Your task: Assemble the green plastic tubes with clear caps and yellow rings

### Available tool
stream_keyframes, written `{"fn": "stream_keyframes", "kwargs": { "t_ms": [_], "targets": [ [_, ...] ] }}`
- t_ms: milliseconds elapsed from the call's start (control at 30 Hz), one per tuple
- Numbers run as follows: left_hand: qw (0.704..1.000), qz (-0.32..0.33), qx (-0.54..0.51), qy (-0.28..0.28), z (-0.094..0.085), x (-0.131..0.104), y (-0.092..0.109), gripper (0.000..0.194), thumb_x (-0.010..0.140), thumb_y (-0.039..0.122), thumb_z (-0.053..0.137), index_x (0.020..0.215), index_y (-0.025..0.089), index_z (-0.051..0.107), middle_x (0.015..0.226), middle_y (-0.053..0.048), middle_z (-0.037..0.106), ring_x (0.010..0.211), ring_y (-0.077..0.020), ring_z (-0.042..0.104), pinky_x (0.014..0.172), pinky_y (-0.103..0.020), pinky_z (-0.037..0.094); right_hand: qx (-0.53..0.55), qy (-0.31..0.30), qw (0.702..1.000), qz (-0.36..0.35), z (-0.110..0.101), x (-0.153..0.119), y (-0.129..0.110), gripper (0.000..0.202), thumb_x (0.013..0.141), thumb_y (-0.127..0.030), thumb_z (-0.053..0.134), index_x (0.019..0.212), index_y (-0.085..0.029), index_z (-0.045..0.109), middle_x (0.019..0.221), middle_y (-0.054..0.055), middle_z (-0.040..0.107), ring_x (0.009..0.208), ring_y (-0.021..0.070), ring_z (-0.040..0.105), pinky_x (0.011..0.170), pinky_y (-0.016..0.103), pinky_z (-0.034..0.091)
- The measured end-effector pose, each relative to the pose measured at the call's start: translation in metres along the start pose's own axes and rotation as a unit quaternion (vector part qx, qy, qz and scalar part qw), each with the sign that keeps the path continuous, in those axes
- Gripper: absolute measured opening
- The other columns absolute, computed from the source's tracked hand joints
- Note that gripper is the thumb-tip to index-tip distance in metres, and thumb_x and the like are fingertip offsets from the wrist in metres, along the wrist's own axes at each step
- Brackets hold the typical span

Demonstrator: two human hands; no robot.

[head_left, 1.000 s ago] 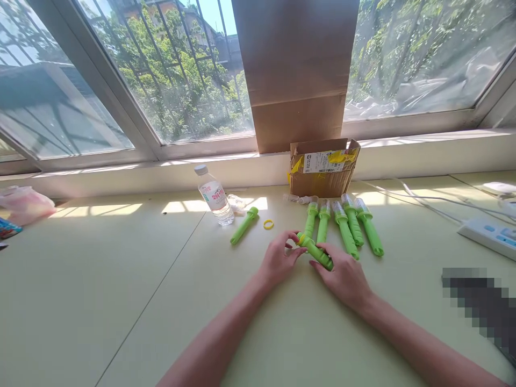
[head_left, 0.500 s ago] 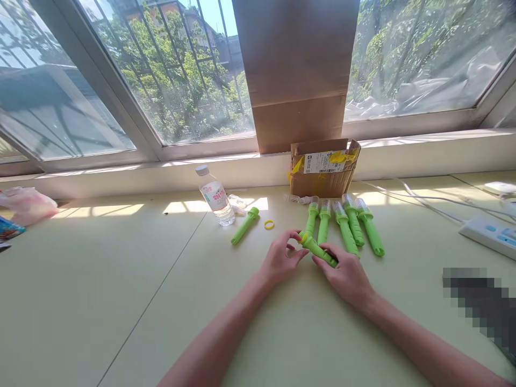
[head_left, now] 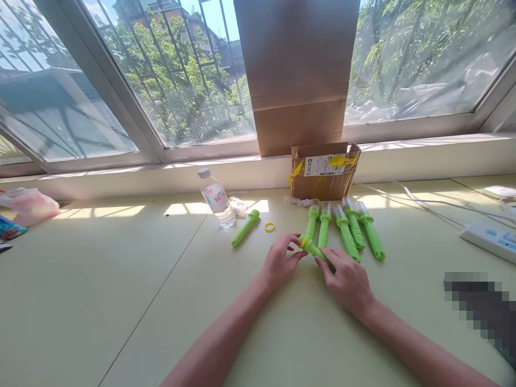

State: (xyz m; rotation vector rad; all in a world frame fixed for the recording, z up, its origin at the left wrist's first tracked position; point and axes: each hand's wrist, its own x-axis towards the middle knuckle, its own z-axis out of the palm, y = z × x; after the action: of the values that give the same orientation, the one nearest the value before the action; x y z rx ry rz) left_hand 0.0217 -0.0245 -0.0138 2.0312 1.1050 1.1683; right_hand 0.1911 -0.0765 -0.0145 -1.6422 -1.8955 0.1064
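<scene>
My right hand [head_left: 345, 277] is closed around the lower part of a green plastic handle [head_left: 313, 248], which slants up to the left above the table. At the handle's upper end sits a yellow ring [head_left: 303, 243]. My left hand [head_left: 282, 259] pinches around that end, its index finger and thumb at the ring. Just beyond my hands lie several green handles [head_left: 349, 241] with clear caps. To the left, another green handle [head_left: 245, 228] without a clear cap rests by a loose yellow ring [head_left: 270, 227].
A water bottle [head_left: 217, 199] stands at the back, beside a crumpled plastic bag [head_left: 237, 207]. An open cardboard box [head_left: 320, 183] is against the sill. Right are a power strip [head_left: 489, 241] and cables; far left lies a pink bag [head_left: 34, 207].
My right hand has shifted its grip, with its fingers now lying further over the green handle. Under my left fingers the yellow ring appears slightly further from the handle's tip.
</scene>
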Motion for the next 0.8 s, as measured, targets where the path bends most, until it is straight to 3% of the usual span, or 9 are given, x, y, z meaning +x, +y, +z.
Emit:
{"fn": "stream_keyframes", "kwargs": {
  "t_ms": [200, 367, 567, 800],
  "targets": [
    [0.999, 0.026, 0.040, 0.009, 0.0008, -0.0015, 0.0004, 0.012, 0.079, 0.024, 0.060, 0.087, 0.021, 0.053, 0.109, -0.004, 0.063, 0.093, -0.0171, 0.062, 0.076, -0.034, 0.054, -0.014, 0.003, 1.000, -0.003, 0.0050, 0.0002, 0.0025, 0.028, 0.089, -0.035, 0.041, 0.106, -0.021, 0.058, 0.094, 0.005, 0.066, 0.082, 0.0184, 0.060, 0.060, 0.026, 0.039],
    [0.997, 0.044, 0.057, 0.009, 0.0003, -0.0019, 0.0026, 0.011, 0.079, 0.024, 0.060, 0.087, 0.021, 0.053, 0.110, -0.004, 0.062, 0.094, -0.0169, 0.061, 0.075, -0.032, 0.053, -0.001, -0.002, 0.999, 0.038, 0.0061, -0.0001, 0.0059, 0.027, 0.083, -0.034, 0.049, 0.107, -0.023, 0.054, 0.088, 0.001, 0.066, 0.074, 0.0183, 0.061, 0.057, 0.027, 0.039],
    [0.997, 0.048, 0.056, 0.009, -0.0013, -0.0021, 0.0065, 0.010, 0.081, 0.026, 0.058, 0.087, 0.021, 0.052, 0.110, -0.005, 0.062, 0.096, -0.0178, 0.060, 0.076, -0.034, 0.052, 0.029, 0.014, 0.999, 0.014, 0.0029, -0.0017, 0.0035, 0.020, 0.087, -0.033, 0.045, 0.100, -0.023, 0.057, 0.093, 0.002, 0.064, 0.074, 0.0154, 0.060, 0.056, 0.024, 0.038],
    [0.998, 0.054, 0.045, -0.005, -0.0028, -0.0013, 0.0089, 0.019, 0.076, 0.024, 0.064, 0.089, 0.021, 0.051, 0.112, -0.006, 0.061, 0.102, -0.0195, 0.059, 0.077, -0.034, 0.052, 0.000, 0.021, 1.000, -0.004, 0.0056, -0.0035, 0.0048, 0.029, 0.091, -0.037, 0.038, 0.102, -0.021, 0.061, 0.089, 0.004, 0.066, 0.074, 0.0164, 0.060, 0.055, 0.025, 0.037]
  ]
}}
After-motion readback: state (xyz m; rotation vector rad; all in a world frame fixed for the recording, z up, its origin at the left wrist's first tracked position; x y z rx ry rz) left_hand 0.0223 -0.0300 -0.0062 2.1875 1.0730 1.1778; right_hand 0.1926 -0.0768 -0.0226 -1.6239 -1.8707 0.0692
